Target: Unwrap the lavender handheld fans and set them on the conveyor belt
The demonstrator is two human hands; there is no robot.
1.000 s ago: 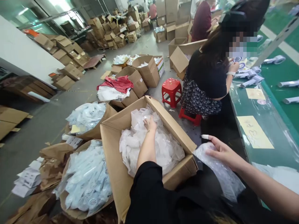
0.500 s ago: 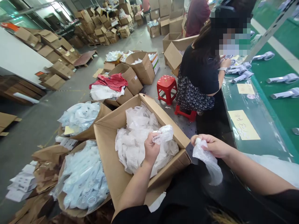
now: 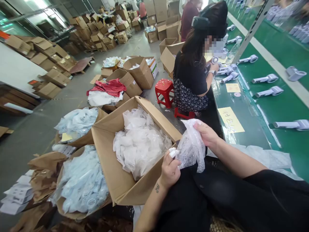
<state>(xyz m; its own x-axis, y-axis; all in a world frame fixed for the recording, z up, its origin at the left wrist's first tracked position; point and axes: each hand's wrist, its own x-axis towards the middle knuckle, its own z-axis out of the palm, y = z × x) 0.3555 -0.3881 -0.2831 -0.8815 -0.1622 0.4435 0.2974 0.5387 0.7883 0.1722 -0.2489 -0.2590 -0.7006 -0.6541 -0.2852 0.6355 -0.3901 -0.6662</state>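
Observation:
A translucent bubble-wrap bag [image 3: 191,145] hangs between my two hands, over my lap. My right hand [image 3: 207,133] pinches its upper edge between thumb and fingers. Lower down, my left hand [image 3: 171,169] is closed on the bag's left side, with white covering on a fingertip. Whether this is one bag or two together, I cannot tell. Just left of my hands stands an open cardboard box [image 3: 103,129] with a heap of similar clear bags [image 3: 142,141] inside.
Open containers of wrapped light-blue items [image 3: 84,183] stand at the left. A co-worker [image 3: 193,61] sits beside the bench [image 3: 253,132] at right, holding a white-and-grey device. Similar devices [image 3: 269,91] lie on the green belt. A red stool [image 3: 164,88] stands beyond the box.
My left hand has come from above the box toward my lap. My right hand has shifted up and left. The two hands, each with bag plastic before, now meet at the bubble-wrap bag.

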